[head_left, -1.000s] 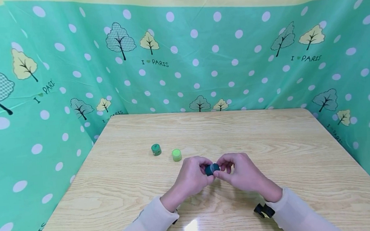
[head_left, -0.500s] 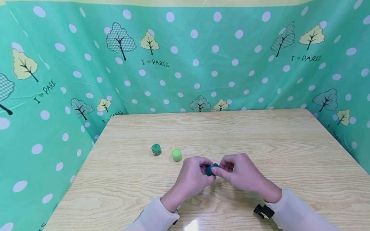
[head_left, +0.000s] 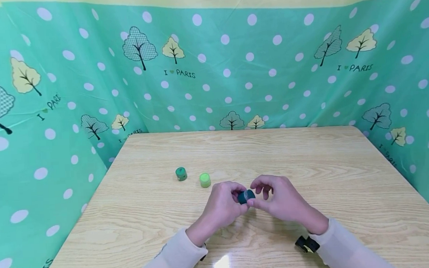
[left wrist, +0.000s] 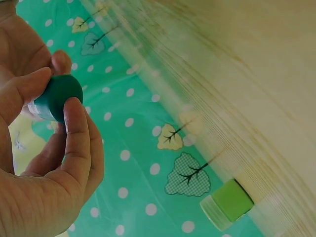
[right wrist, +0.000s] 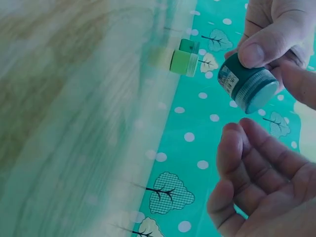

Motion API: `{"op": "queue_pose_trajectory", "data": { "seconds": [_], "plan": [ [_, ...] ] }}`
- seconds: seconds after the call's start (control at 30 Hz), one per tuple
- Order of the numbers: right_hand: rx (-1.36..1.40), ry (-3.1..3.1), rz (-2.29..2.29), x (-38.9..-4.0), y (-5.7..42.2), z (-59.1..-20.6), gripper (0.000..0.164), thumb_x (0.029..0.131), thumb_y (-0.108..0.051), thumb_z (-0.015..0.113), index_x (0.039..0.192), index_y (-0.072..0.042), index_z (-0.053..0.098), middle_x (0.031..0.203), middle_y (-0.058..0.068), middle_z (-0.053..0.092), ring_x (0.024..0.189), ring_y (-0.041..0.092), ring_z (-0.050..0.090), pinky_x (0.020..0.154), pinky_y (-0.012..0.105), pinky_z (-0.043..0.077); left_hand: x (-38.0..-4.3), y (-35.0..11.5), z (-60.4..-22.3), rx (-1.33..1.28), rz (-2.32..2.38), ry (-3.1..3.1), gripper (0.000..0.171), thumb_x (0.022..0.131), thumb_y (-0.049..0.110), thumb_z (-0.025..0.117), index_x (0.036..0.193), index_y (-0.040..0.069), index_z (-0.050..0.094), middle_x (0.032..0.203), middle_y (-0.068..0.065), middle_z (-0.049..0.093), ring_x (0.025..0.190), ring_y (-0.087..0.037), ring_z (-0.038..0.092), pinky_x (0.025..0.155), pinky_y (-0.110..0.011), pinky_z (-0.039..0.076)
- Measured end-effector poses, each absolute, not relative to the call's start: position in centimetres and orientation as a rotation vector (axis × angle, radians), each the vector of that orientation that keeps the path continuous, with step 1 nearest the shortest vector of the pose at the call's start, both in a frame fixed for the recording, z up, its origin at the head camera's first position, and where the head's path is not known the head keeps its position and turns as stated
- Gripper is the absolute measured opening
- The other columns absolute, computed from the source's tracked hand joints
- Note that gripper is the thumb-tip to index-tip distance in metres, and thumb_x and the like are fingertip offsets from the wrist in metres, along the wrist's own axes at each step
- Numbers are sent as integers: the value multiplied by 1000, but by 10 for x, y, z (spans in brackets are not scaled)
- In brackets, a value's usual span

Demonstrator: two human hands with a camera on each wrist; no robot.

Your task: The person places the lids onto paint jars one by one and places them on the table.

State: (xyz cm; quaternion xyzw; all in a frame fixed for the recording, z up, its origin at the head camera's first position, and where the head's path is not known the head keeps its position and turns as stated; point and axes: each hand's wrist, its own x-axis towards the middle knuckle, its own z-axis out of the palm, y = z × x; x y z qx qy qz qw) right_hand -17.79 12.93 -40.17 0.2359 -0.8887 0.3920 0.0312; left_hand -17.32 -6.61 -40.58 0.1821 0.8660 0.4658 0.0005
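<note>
A small dark teal paint jar (head_left: 245, 196) with a ridged see-through lid (right wrist: 256, 91) is tilted on its side above the table. My left hand (head_left: 221, 202) pinches the jar's body between thumb and fingers, its base showing in the left wrist view. The lid end faces my right hand (head_left: 281, 198). That hand's thumb is right at the lid, while its fingers are loosely bent and apart from the jar. Part of a white label (right wrist: 228, 79) shows on the jar's side.
On the wooden table (head_left: 310, 157), a light green jar (head_left: 204, 180) and a darker green jar (head_left: 181, 174) stand left of the hands. A polka-dot cloth (head_left: 234, 88) hangs behind and at both sides.
The right fingers closed over the lid half a second ago; now they have lifted off and spread from the thumb. The left hand and the standing jars have stayed put.
</note>
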Motion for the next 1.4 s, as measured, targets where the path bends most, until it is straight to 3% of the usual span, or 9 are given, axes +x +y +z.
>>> {"op": "queue_pose_trajectory", "data": {
  "seconds": [0.13, 0.27, 0.63, 1.4],
  "plan": [
    [827, -2698, 1225, -179, 131, -403, 39, 74, -25, 83, 109, -17, 67, 92, -12, 65, 72, 14, 59, 60, 30, 49, -173, -66, -406, 561, 1451, 2723, 24, 68, 10, 84, 89, 7, 72, 77, 0, 68, 66, -8, 63, 59, -17, 51],
    [866, -2690, 1229, -179, 130, -403, 33, 75, -20, 82, 104, -21, 68, 93, -14, 65, 71, 11, 59, 62, 35, 50, -173, -66, -407, 561, 1449, 2725, 24, 69, 10, 84, 89, 8, 72, 77, 0, 68, 66, -8, 63, 59, -17, 51],
    [839, -2705, 1167, -179, 128, -404, 17, 80, -30, 78, 93, -25, 69, 80, -15, 61, 67, 11, 56, 56, 23, 46, -174, -65, -407, 582, 1460, 2726, 19, 70, 10, 82, 85, 9, 72, 73, 3, 67, 64, -6, 61, 58, -18, 51],
    [773, -2736, 1158, -176, 126, -406, 15, 80, -33, 77, 89, -23, 70, 74, -13, 59, 65, 7, 55, 55, 23, 47, -173, -65, -411, 604, 1422, 2764, 16, 71, 11, 81, 83, 10, 71, 75, 2, 66, 64, -7, 61, 58, -17, 51]
  ]
}}
